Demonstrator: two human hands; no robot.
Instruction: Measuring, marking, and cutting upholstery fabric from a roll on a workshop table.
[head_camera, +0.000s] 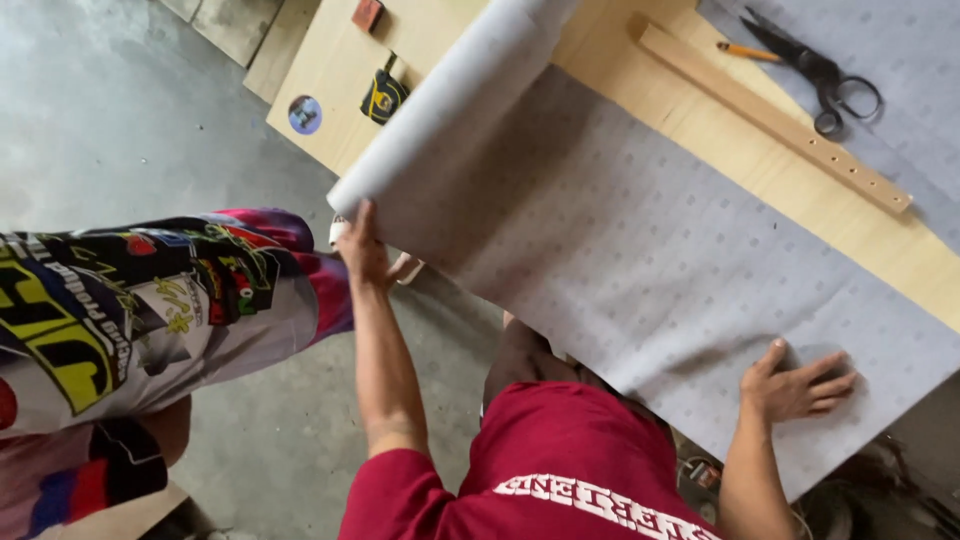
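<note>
Below, seen from the head camera: a grey dotted sheet (640, 260) lies spread over a pale wooden table (700, 130), its free edge hanging over the near side. The sheet unwinds from a grey roll (450, 100) running from the left edge of the table toward the far side. The left hand (362, 250) grips the near end of the roll, fingers curled around its rim. The right hand (797, 385) lies flat on the sheet at the near right, fingers released and spread, grasping nothing. Far right on the table, a wooden strip with holes (775, 120) lies diagonally; beyond it rest black scissors (820, 70) and an orange pencil (748, 51). A tape measure (383, 97) sits on the far left part of the table. Another person in a patterned shirt (130, 310) stands at the left on the concrete floor (120, 120).
</note>
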